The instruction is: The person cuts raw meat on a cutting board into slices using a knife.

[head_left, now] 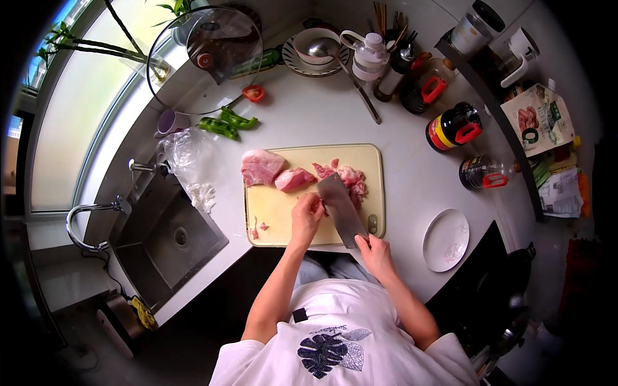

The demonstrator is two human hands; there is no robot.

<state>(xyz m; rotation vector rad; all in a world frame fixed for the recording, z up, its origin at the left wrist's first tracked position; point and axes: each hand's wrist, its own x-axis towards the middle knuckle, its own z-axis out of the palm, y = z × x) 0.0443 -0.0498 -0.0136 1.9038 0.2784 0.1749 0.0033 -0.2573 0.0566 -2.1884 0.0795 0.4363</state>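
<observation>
Head view: right hand (377,255) clenches cleaver (341,209); left hand (307,217) curled (hold unclear) near 2 meat chunks (295,179).

white counter (409,167) — cutting board (290,215), green peppers (219,127), plate (445,240)

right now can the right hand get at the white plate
Probably yes: nothing stands between the right hand and the white plate, though that hand holds the cleaver, which may need setting down.
</observation>
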